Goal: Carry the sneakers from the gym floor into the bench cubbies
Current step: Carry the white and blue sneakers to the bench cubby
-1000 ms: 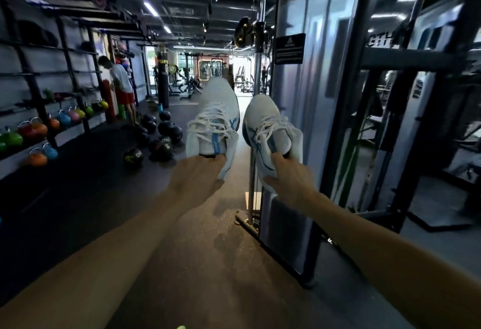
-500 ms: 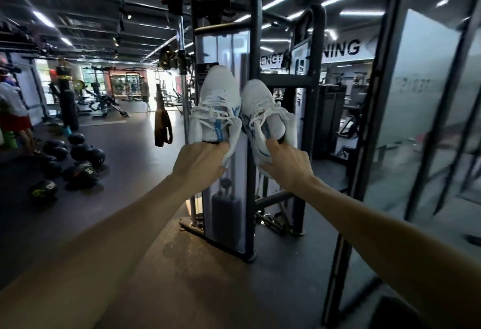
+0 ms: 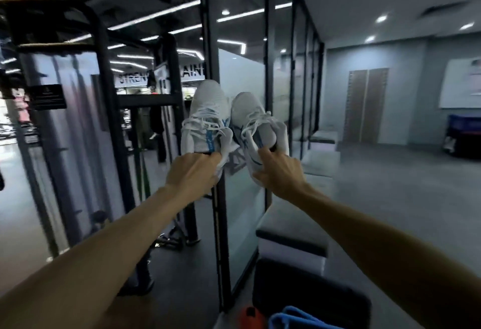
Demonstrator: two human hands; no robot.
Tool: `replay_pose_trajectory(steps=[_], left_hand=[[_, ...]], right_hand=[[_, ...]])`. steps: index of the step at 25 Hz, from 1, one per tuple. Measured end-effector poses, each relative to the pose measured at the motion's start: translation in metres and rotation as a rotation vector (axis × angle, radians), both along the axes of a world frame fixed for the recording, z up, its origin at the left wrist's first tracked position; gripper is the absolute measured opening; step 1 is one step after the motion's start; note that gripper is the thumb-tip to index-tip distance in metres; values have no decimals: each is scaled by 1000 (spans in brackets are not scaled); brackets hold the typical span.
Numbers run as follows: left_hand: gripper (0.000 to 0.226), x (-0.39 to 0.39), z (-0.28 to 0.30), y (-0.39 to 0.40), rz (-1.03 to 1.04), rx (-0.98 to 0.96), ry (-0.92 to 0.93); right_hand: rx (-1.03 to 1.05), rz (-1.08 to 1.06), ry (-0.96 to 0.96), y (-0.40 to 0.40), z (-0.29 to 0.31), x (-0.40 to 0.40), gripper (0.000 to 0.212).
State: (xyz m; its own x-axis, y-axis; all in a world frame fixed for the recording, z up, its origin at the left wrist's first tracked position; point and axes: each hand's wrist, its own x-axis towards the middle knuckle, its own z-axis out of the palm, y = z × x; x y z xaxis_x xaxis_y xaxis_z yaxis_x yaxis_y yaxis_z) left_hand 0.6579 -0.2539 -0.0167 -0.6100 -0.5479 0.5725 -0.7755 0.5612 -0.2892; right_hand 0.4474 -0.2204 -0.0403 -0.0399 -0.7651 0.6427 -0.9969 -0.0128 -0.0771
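Note:
Two white sneakers with blue trim hang in the air in front of me, toes pointing up and away. My left hand (image 3: pixel 194 173) grips the left sneaker (image 3: pixel 207 117) at its heel opening. My right hand (image 3: pixel 279 172) grips the right sneaker (image 3: pixel 256 123) the same way, fingers hooked inside the collar. Both arms are stretched out at chest height. A row of low benches with dark cushions (image 3: pixel 292 232) runs along the glass wall ahead on the right; their cubby openings are not visible from here.
A black-framed glass partition (image 3: pixel 220 198) stands right behind the sneakers. A cable machine frame (image 3: pixel 109 110) fills the left. An open grey floor (image 3: pixel 390 185) stretches right toward a wooden door (image 3: pixel 367 104). A dark cushion (image 3: pixel 309 300) with blue and orange items lies at the bottom.
The view has swung right, from the gym floor and cable machine to the glass partition and bench area. Both hands keep holding the sneakers out in front in the same grip.

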Motion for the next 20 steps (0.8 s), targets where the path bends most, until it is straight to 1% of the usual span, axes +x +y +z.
replay_pose_trajectory(steps=[2, 4, 8, 12, 16, 20], left_hand=[[22, -70, -2, 17, -63, 18, 15], [21, -157, -6, 43, -126, 28, 28], [14, -330, -13, 103, -272, 107, 47], [9, -465, -15, 146, -411, 121, 75], [12, -596, -15, 169, -549, 114, 80], [17, -717, -23, 163, -628, 32, 81]], right_hand=[[8, -74, -4, 40, 0, -68, 30], [19, -176, 17, 90, -2, -149, 32], [12, -358, 58, 189, -2, -313, 37], [29, -516, 42, 260, 2, -438, 37], [10, -659, 20, 307, -3, -552, 37], [15, -732, 5, 321, -9, -655, 30]])
